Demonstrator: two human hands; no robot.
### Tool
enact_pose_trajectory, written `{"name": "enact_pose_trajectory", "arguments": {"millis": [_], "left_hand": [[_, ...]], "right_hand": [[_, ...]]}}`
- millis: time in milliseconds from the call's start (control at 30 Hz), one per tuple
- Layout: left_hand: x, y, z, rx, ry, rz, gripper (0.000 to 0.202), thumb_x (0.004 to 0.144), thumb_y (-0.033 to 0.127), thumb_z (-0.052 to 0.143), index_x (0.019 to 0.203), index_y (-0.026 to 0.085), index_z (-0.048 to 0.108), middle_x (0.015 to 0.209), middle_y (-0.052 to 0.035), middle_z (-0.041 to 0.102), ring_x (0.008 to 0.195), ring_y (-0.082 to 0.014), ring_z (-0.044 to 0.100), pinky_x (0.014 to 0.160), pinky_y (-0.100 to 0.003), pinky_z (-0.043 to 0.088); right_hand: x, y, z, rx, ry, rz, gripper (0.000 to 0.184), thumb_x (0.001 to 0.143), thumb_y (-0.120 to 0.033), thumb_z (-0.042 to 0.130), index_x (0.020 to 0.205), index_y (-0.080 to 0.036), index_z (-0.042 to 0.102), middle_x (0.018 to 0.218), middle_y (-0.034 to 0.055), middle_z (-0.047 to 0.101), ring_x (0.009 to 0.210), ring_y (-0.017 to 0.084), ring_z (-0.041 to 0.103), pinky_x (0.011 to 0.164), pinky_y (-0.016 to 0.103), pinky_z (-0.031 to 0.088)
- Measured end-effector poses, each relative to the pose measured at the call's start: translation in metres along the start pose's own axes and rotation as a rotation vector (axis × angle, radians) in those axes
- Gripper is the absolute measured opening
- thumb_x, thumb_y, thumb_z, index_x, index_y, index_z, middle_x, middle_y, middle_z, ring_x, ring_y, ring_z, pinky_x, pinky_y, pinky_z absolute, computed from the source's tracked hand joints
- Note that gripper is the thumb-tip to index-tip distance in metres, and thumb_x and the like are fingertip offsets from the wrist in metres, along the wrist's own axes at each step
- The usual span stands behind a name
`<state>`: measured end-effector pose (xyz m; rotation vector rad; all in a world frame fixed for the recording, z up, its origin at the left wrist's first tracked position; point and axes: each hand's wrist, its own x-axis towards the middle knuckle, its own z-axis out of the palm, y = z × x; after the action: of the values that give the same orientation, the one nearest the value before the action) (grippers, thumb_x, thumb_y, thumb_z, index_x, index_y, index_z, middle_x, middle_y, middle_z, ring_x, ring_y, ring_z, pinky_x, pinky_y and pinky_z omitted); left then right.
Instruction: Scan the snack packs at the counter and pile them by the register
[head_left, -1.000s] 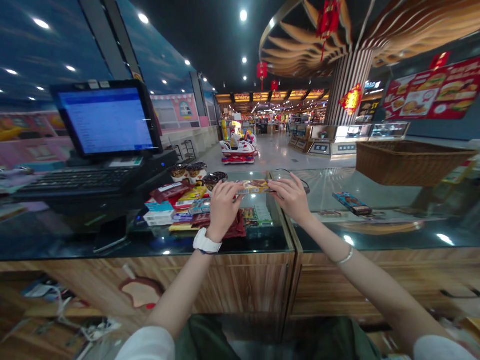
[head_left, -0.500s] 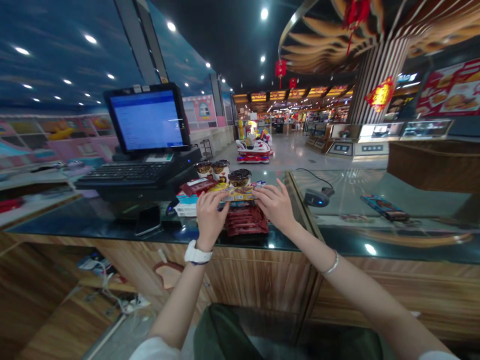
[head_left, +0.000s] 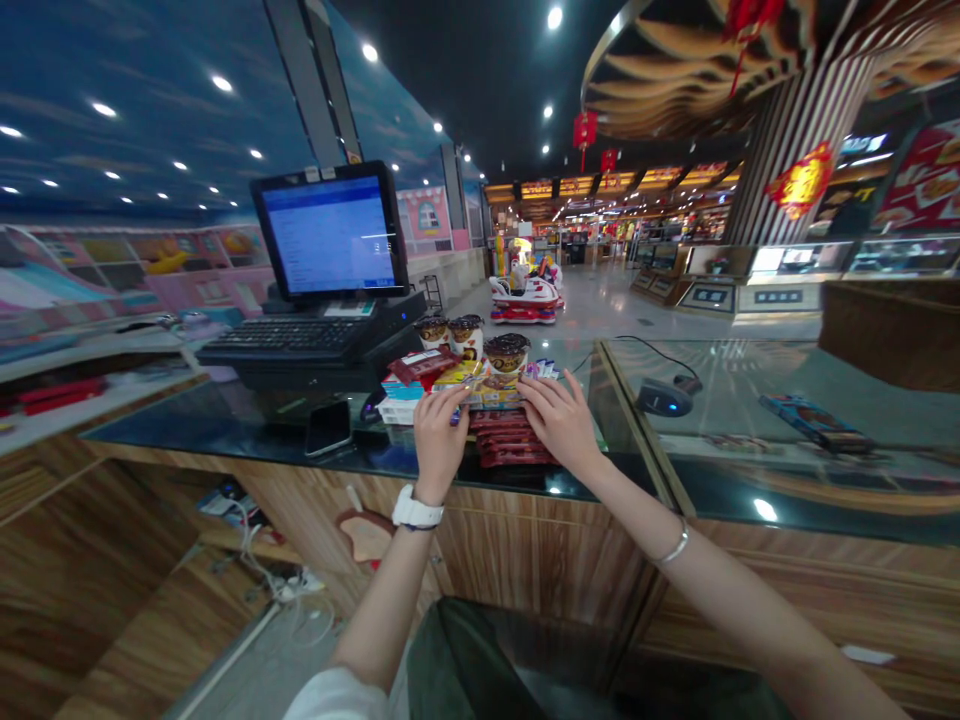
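Observation:
My left hand (head_left: 440, 445), with a white watch at its wrist, is closed on the left end of a yellow snack packet (head_left: 495, 393). At the packet's right end my right hand (head_left: 561, 425) grips with thumb and fingers bent. Just below and nearer to me lies a stack of dark red packets (head_left: 514, 442). Behind the yellow packet stands a dark-lidded cup (head_left: 507, 352). Two similar cups (head_left: 466, 336) are farther left. Another red packet (head_left: 424, 365) rests on white and blue boxes (head_left: 399, 405) beside my left hand. The print on the yellow packet is too small to read.
A monitor (head_left: 330, 235) and black keyboard (head_left: 289, 338) stand at the left, with a phone (head_left: 328, 430) in front. A corded black scanner (head_left: 666, 397) and a blue packet (head_left: 814, 422) lie on the glass counter (head_left: 739, 380) at the right.
The view has swung a little left, so everything sits farther right. Both hands stay on the yellow packet, and the piled goods look unmoved.

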<state>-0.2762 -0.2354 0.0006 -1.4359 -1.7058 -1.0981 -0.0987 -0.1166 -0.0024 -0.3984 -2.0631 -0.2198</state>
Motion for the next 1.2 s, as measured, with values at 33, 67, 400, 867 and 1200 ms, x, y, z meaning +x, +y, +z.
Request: {"name": "enact_pose_trajectory", "arguments": {"millis": [33, 67, 400, 867, 1200], "left_hand": [[0.000, 0.000, 0.001, -0.005, -0.003, 0.002, 0.026, 0.093, 0.018, 0.052, 0.113, 0.023, 0.068, 0.119, -0.0052, 0.073, 0.113, -0.0231, 0.063, 0.109, -0.048, 0.040], [-0.001, -0.001, 0.002, -0.009, -0.008, 0.003, 0.027, 0.094, 0.018, 0.052, 0.114, 0.023, 0.068, 0.120, -0.0050, 0.072, 0.114, -0.0228, 0.063, 0.110, -0.048, 0.039], [-0.005, -0.001, 0.011, -0.005, -0.008, -0.029, 0.032, 0.094, 0.021, 0.049, 0.122, 0.022, 0.065, 0.128, -0.0074, 0.068, 0.120, -0.0239, 0.060, 0.110, -0.048, 0.042], [0.005, 0.073, 0.011, -0.064, -0.064, 0.057, 0.037, 0.095, 0.019, 0.049, 0.130, 0.026, 0.059, 0.139, -0.0056, 0.061, 0.132, -0.0225, 0.051, 0.120, -0.049, 0.030], [0.013, 0.161, 0.069, -0.236, -0.275, 0.249, 0.036, 0.093, 0.018, 0.050, 0.127, 0.026, 0.061, 0.139, -0.0032, 0.061, 0.131, -0.0212, 0.051, 0.123, -0.050, 0.027]], "right_hand": [[-0.001, 0.000, 0.000, 0.000, -0.003, 0.004, 0.033, 0.099, -0.021, 0.046, 0.126, -0.023, 0.064, 0.131, 0.0033, 0.067, 0.117, 0.022, 0.061, 0.118, 0.051, 0.029], [-0.002, -0.001, 0.000, 0.003, -0.007, 0.008, 0.033, 0.099, -0.021, 0.045, 0.126, -0.023, 0.064, 0.133, 0.0036, 0.066, 0.119, 0.023, 0.060, 0.119, 0.051, 0.029], [-0.002, -0.004, 0.000, 0.073, -0.064, 0.038, 0.037, 0.097, -0.025, 0.044, 0.130, -0.020, 0.061, 0.141, 0.0065, 0.059, 0.130, 0.024, 0.054, 0.120, 0.053, 0.027], [-0.017, 0.025, -0.027, 0.039, -0.114, 0.093, 0.045, 0.097, -0.032, 0.045, 0.142, -0.022, 0.049, 0.152, 0.0078, 0.049, 0.136, 0.025, 0.048, 0.120, 0.051, 0.027], [-0.064, 0.101, -0.078, -0.104, -0.092, 0.220, 0.047, 0.094, -0.032, 0.045, 0.140, -0.020, 0.048, 0.147, 0.0122, 0.052, 0.133, 0.027, 0.051, 0.117, 0.053, 0.030]]}}
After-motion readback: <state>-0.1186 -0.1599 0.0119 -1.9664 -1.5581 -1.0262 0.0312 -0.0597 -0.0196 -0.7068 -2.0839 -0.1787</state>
